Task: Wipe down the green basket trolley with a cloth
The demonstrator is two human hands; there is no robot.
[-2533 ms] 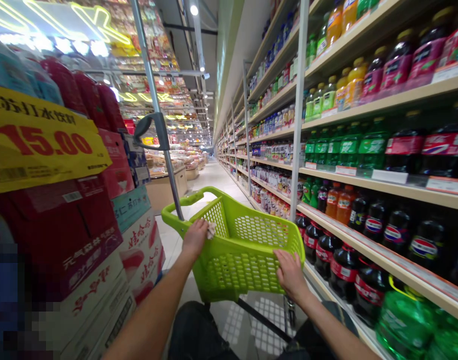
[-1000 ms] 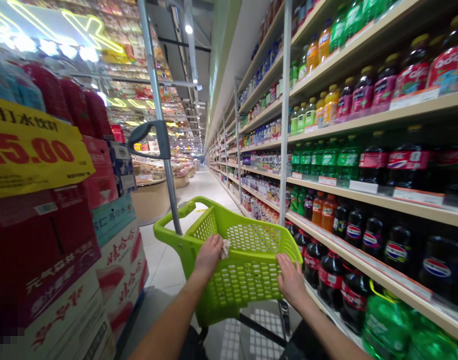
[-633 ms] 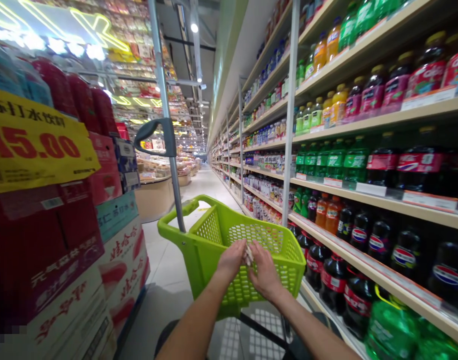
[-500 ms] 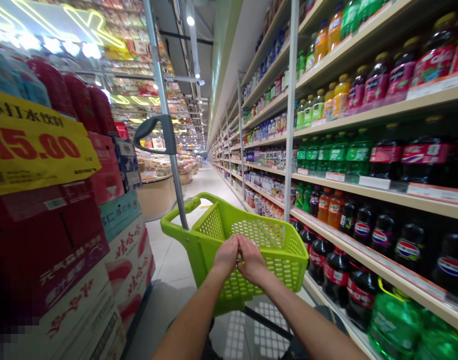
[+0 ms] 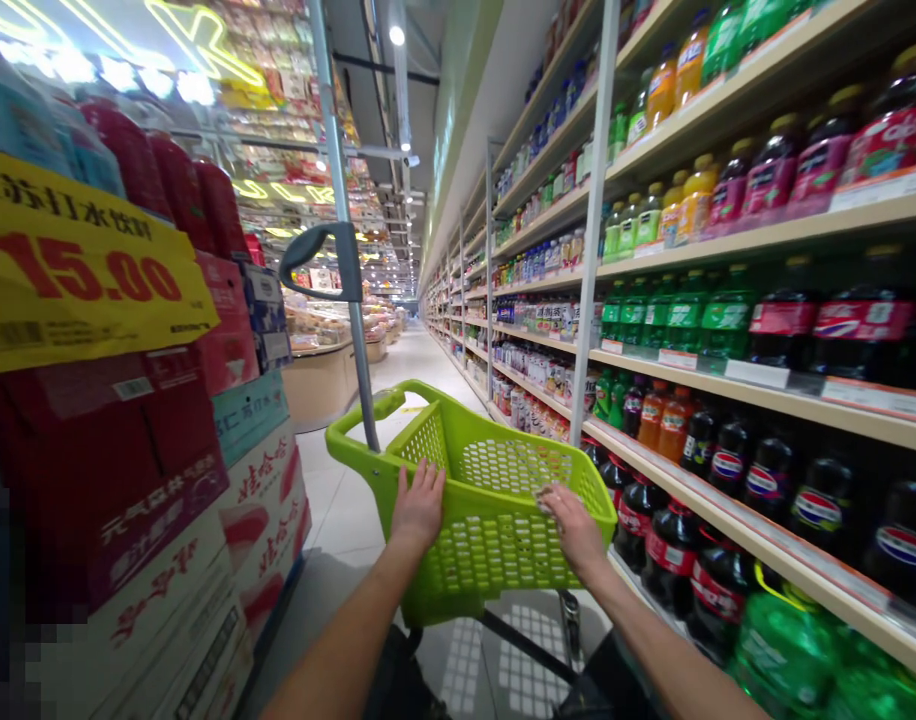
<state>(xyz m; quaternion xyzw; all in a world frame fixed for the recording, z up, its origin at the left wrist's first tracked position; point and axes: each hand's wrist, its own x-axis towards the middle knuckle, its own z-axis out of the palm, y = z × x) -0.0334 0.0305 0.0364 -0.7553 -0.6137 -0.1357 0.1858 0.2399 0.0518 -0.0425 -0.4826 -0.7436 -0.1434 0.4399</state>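
Note:
A lime-green plastic shopping cart (image 5: pixel 495 545) stands right in front of me, its basket walls full of holes. My left hand (image 5: pixel 419 508) is at the near rim on the left, palm down, with its fingers stretched out and a little apart. Farther right, near the same rim, is my right hand (image 5: pixel 576 528), its fingers bent together. A small pale patch shows at those fingertips; whether it is an object I cannot make out. A metal pole (image 5: pixel 343 190) with a grey loop handle (image 5: pixel 321 262) rises at the cart's left end.
Shelves of drink bottles (image 5: pixel 728 310) line the right side, with large green soda bottles (image 5: pixel 780 625) low down. Stacked drink cartons (image 5: pixel 180 560) stand close on the left beneath a yellow price sign (image 5: pixel 90 265). A tiled aisle (image 5: pixel 420 365) runs ahead past a food display (image 5: pixel 319 385).
My hands were together over the cart's near rim. They have parted, the left moving left with fingers opening out, the right moving right. The view has shifted slightly.

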